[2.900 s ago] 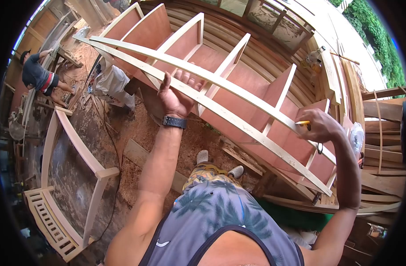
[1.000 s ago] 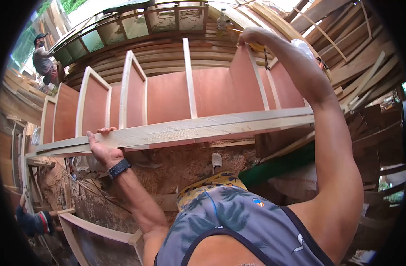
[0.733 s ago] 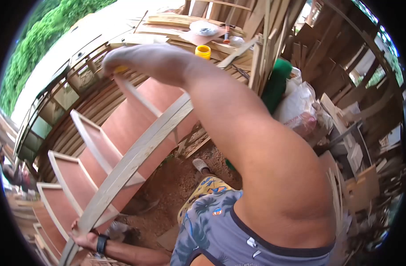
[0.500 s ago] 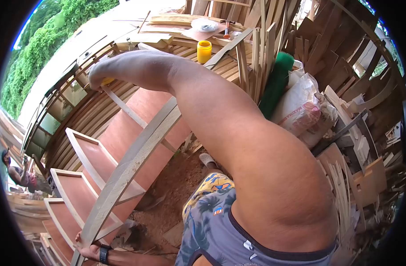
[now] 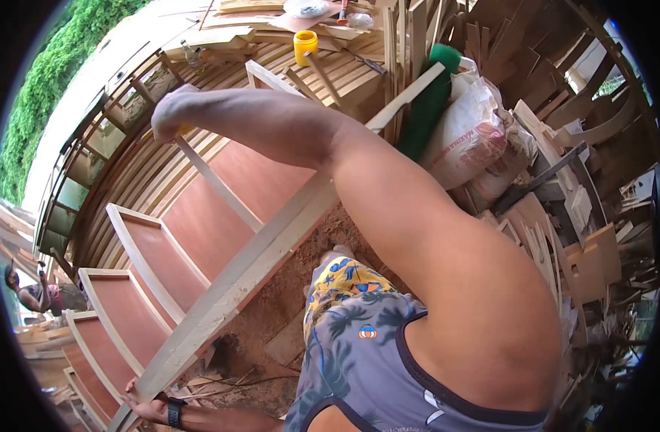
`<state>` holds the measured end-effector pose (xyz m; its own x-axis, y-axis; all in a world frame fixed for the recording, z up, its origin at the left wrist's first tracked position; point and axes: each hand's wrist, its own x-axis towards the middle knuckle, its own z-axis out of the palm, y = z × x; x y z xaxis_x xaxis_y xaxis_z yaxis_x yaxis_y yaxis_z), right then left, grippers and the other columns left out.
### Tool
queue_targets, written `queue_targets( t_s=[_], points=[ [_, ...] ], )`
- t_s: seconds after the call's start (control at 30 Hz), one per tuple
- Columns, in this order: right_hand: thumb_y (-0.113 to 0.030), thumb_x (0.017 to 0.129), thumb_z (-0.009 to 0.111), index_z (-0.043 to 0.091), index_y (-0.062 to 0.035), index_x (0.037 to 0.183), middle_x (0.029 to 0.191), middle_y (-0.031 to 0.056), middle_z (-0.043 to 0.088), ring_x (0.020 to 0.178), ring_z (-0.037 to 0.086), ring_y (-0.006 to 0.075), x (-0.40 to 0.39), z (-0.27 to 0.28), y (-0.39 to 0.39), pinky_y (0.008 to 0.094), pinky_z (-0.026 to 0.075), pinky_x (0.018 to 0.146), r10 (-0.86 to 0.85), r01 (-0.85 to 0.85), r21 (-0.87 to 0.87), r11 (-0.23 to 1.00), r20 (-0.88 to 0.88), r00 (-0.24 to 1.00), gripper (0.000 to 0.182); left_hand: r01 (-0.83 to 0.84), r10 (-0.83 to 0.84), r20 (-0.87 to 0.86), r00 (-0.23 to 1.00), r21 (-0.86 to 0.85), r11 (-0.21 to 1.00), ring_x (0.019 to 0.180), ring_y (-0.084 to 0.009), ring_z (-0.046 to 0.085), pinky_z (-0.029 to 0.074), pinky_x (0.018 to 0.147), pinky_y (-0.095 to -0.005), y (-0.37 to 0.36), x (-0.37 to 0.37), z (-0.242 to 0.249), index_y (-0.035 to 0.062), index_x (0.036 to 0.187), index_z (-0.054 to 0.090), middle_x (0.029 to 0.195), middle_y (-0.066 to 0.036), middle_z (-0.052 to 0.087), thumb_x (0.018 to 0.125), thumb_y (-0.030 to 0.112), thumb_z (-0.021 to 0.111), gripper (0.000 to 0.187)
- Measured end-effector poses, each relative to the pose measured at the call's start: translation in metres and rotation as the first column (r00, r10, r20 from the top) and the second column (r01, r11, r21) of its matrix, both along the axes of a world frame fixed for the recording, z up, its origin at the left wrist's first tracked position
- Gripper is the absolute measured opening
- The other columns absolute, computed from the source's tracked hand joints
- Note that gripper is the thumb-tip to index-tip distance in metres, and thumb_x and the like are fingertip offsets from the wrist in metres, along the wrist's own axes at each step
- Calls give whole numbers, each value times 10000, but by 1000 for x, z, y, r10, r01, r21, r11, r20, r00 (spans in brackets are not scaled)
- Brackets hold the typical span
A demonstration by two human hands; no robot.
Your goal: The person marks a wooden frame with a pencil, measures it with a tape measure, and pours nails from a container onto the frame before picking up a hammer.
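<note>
A long pale wooden beam (image 5: pixel 236 277) slants over a row of framed reddish plywood panels (image 5: pixel 132 313). At its lower left end, my left hand (image 5: pixel 148 407), with a dark watch on the wrist, has its fingers around the wood. My right hand (image 5: pixel 173 115) is at the upper left, its arm stretched across the view, closed on something yellow that is mostly hidden. Just below this hand is the top end of a thin wooden strip (image 5: pixel 218 183), which runs down to the beam.
Slatted planks behind hold a yellow jar (image 5: pixel 305 49), pliers (image 5: pixel 370 63) and a hammer (image 5: pixel 343 10). Right of them are a green roll (image 5: pixel 432 101), a white sack (image 5: pixel 470 133) and scrap wood (image 5: pixel 596 266). Another person (image 5: pixel 34 291) is at the far left.
The beam's upper end has swung down and right in view, and its far part shows beyond my right arm. My right hand has shifted slightly right. My left hand stays at the lower end.
</note>
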<state>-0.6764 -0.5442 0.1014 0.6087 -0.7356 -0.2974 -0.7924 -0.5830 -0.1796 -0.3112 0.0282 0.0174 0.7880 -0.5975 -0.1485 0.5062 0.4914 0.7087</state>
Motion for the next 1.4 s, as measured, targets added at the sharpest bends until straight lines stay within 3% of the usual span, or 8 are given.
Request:
queue_targets(
  t_s=[0.27,0.63,0.83,1.0,1.1,1.2,1.27,1.4],
  points=[
    [-255,846,597,801,-198,1099,1165,57,747,1121,699,218,-90,-56,36,426,568,875,-121,115,105,988,57,991,330,81,-81,-4,997,87,993,857,-197,573,512,837,-351,-33,-16,43,19,923,545,865,-74,570,1038,241,612,259],
    [-301,855,645,782,-102,1075,1091,114,757,1056,727,260,-173,-126,77,381,577,854,-542,463,365,808,152,826,326,182,-207,244,947,120,976,821,-181,530,497,807,-349,-106,-74,80,52,955,551,870,-51,536,1062,301,585,273],
    [-592,834,712,767,-11,1052,1120,227,737,1095,701,362,-201,-201,93,460,552,932,-680,558,437,705,196,706,623,137,-188,343,920,168,976,792,-184,473,485,829,-347,-122,-140,113,39,1017,530,857,-46,475,1081,294,537,262],
    [-600,851,686,760,-29,1108,1146,227,728,1099,698,356,-174,-246,110,457,553,934,-697,527,528,666,187,693,630,14,-97,505,858,167,986,771,-179,420,460,804,-336,-143,-159,111,35,1021,473,830,-44,409,1073,248,523,225],
    [-585,869,683,777,-65,1070,1077,208,746,1038,712,363,-161,-294,140,460,566,906,-724,476,610,633,249,644,565,176,-233,498,835,159,971,797,-172,430,423,789,-338,-113,-124,107,34,1057,459,860,-46,418,1064,242,515,216],
    [-492,894,704,687,-34,715,686,149,687,650,657,248,-133,-353,185,451,527,657,-745,439,632,639,365,558,491,251,-323,561,762,204,946,829,-172,430,393,805,-332,-106,-126,107,38,1084,449,876,-45,406,1063,229,503,199],
    [-526,888,691,768,-57,914,892,203,750,865,731,340,-116,-357,212,466,559,785,-768,403,734,547,247,591,476,220,-350,563,748,286,932,828,-170,434,393,802,-325,-102,-125,115,35,1096,444,883,-49,404,1068,226,491,199],
    [-555,866,706,714,-40,760,751,166,728,723,718,276,-74,-407,288,437,538,690,-855,306,884,353,172,490,526,248,-497,582,643,456,855,761,-155,439,446,775,-324,-122,-156,140,26,1080,440,847,-52,419,1060,240,508,226]
  ],
)
